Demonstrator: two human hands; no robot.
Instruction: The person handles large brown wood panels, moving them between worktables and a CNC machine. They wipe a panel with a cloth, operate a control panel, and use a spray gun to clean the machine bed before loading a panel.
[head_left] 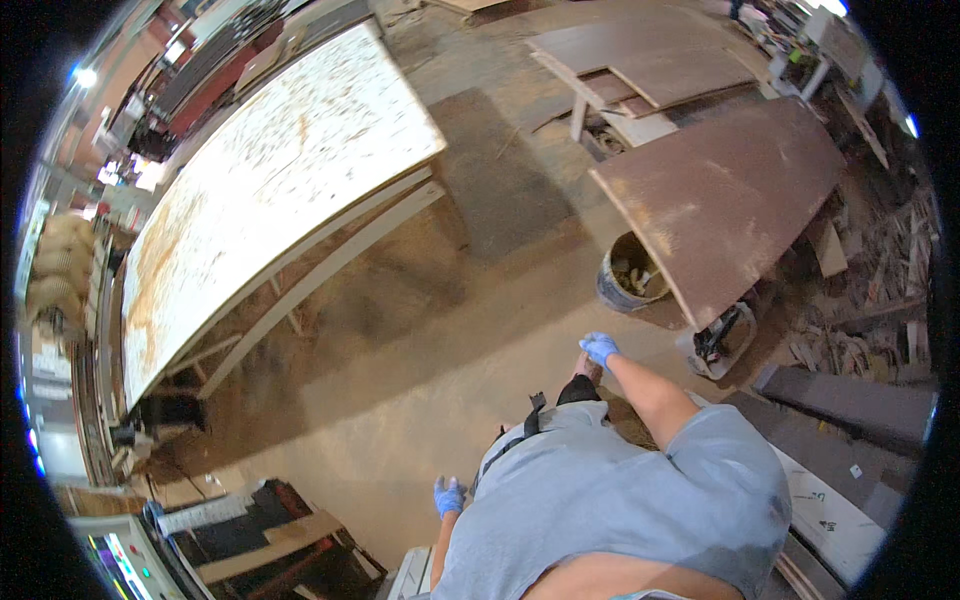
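Observation:
Both of my hands wear blue gloves. My left hand [448, 496] hangs low beside my body, its fingers slightly apart and nothing visible in it. My right hand [600, 348] is held forward in front of my leg, fingers curled together, and I see no object in them. Past the right hand stands a bucket [612, 284] with scraps inside, partly under the corner of a brown board [715, 205]. A pale container with dark items [722, 345] sits on the floor to the right of that hand.
A large table with a white, speckled top [290, 150] fills the left. Brown panels [660, 55] lie on a stand at the far right. Dark and white boards [820, 450] are stacked at my right. A lit control screen [118, 565] and scrap boards [270, 540] are at lower left.

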